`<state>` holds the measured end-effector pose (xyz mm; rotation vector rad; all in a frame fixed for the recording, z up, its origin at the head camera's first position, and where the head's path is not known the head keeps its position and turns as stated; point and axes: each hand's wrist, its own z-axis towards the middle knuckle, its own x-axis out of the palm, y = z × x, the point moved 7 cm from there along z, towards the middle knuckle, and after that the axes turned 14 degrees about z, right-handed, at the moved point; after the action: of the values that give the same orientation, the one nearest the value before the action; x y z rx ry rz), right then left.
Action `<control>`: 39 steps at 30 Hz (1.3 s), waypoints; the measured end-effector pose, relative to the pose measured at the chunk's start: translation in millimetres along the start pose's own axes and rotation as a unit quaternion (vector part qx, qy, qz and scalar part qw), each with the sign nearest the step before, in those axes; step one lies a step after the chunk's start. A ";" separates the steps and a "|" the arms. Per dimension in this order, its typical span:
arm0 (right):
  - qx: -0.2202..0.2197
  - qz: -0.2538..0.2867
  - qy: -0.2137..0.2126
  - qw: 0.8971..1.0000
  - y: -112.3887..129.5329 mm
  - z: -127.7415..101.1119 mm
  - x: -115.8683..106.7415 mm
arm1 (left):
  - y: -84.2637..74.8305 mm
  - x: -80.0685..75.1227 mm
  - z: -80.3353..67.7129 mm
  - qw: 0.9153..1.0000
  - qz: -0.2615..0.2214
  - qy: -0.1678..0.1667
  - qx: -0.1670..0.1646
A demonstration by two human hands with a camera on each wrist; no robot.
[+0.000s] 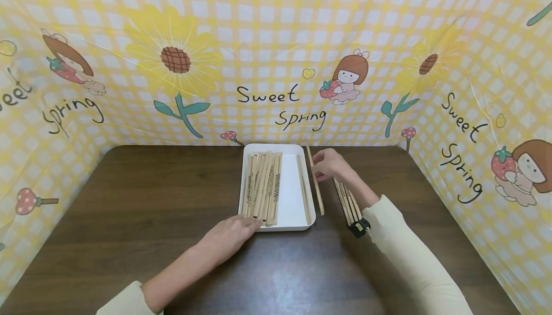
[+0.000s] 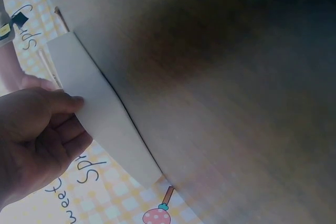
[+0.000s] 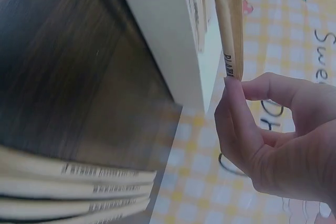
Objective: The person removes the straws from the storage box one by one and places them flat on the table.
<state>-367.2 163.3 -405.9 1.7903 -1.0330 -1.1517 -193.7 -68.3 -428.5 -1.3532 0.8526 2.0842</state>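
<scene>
**Right hand point(image 1: 331, 165) pinched a wrapped stick point(image 1: 318, 192) just right of the white tray point(image 1: 288, 192)**

The stick, in a tan sleeve with dark printing, slanted along the tray's right side, outside the rim, its near end angled toward the person. Thumb and fingertips clasped it from its right. Whether it touched the table point(image 1: 164, 209) could not be told.

The left hand point(image 1: 230, 236), well apart from the right, gripped the tray's rim at the near-left corner, thumb against the outer wall.

Inside the tray, a pile of similar sticks point(image 1: 264, 185) filled the left part, roughly lengthwise, some crossing at slight angles. A lone stick point(image 1: 304, 190) lay by the tray's right wall, with bare white floor between.

Farther right of the tray, a row of printed sticks point(image 1: 348, 204) lay on the table, partly hidden by the right arm and a small black device point(image 1: 359, 227) at its cuff. Behind the tray rose a yellow checked cloth point(image 1: 254, 41) lettered "Sweet Spring".
</scene>
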 end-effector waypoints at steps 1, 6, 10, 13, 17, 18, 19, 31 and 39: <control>0.002 0.001 0.000 1.000 -2.1 -0.4 -3.8 | -0.1 -0.3 -0.1 1.000 0.000 -0.001 0.000; 0.013 0.006 -0.005 1.000 -14.5 -2.0 -22.0 | -0.1 -0.4 -0.5 1.000 0.000 -0.004 0.003; 0.016 0.003 -0.014 1.000 -24.5 -4.0 -36.3 | 0.1 -0.2 -0.4 1.000 0.003 -0.008 0.003; 0.016 0.000 -0.018 1.000 -31.5 -5.8 -44.7 | 0.1 -0.1 -0.2 1.000 0.005 -0.011 0.002; 0.015 -0.006 -0.015 1.000 -39.8 -8.8 -52.6 | -0.1 0.2 -0.1 1.000 0.004 -0.009 0.002; 0.014 -0.008 -0.014 1.000 -41.6 -9.4 -54.2 | -0.1 0.5 -0.2 1.000 0.003 -0.009 0.002; 0.014 -0.012 -0.014 1.000 -43.6 -9.9 -55.9 | 0.0 0.8 -0.2 1.000 0.003 -0.008 0.001; 0.039 -0.031 -0.032 0.998 -63.9 -12.6 -72.1 | -0.2 -0.2 -0.5 1.000 0.002 -0.017 0.000; 0.052 -0.040 -0.038 0.997 -73.5 -9.2 -78.4 | -0.9 -1.9 -0.7 1.000 0.005 -0.026 0.000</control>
<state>-362.9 264.5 -443.2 1.8972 -1.0903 -1.2438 -191.9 -68.3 -427.1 -1.2920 0.8405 2.1164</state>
